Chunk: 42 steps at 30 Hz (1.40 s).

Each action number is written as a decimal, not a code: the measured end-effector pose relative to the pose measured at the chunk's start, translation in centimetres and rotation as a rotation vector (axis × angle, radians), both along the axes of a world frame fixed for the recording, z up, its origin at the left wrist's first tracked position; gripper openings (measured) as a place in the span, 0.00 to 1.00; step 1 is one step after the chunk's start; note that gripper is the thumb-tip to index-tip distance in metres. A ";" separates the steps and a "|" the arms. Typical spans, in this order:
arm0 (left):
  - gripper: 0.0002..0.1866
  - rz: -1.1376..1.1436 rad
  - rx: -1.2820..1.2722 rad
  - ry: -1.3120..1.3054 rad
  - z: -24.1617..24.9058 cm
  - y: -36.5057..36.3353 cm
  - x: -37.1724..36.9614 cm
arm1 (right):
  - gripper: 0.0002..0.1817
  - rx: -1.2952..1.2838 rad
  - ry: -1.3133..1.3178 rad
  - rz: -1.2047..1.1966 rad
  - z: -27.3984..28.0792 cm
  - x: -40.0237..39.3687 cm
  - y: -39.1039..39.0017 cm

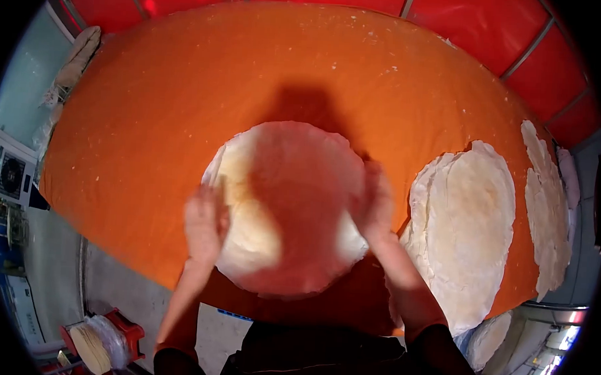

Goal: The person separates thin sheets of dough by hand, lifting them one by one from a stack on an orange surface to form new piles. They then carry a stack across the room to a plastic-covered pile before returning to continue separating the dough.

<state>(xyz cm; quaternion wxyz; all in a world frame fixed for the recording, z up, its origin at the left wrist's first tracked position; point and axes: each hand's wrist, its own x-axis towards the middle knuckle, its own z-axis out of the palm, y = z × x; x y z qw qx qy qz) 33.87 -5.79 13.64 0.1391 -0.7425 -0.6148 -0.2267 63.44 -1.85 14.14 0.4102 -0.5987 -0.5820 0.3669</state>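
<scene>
A large, round, pale flatbread (251, 242) with a browned patch is in front of me over the orange cloth; other layers seem to show at its left rim. At its left edge is my left hand (205, 225), closed on the bread, its fingers smeared by motion. My right hand (375, 203) grips the opposite edge, thumb side toward the bread and partly in shadow. The shadow of my head and body falls across the bread's middle and right.
The orange cloth (163, 114) covers a wide table with white crumbs on it. Right of me lie a stack of flatbreads (466, 228) and more thin breads (544, 218) at the far edge. Lower left, a red stool (126, 337) holds a wrapped bread stack (90, 348).
</scene>
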 end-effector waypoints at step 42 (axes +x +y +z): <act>0.31 -0.144 -0.271 -1.531 -7.1 -0.1 -4.2 | 0.22 0.096 -0.276 -0.049 -5.4 4.1 9.6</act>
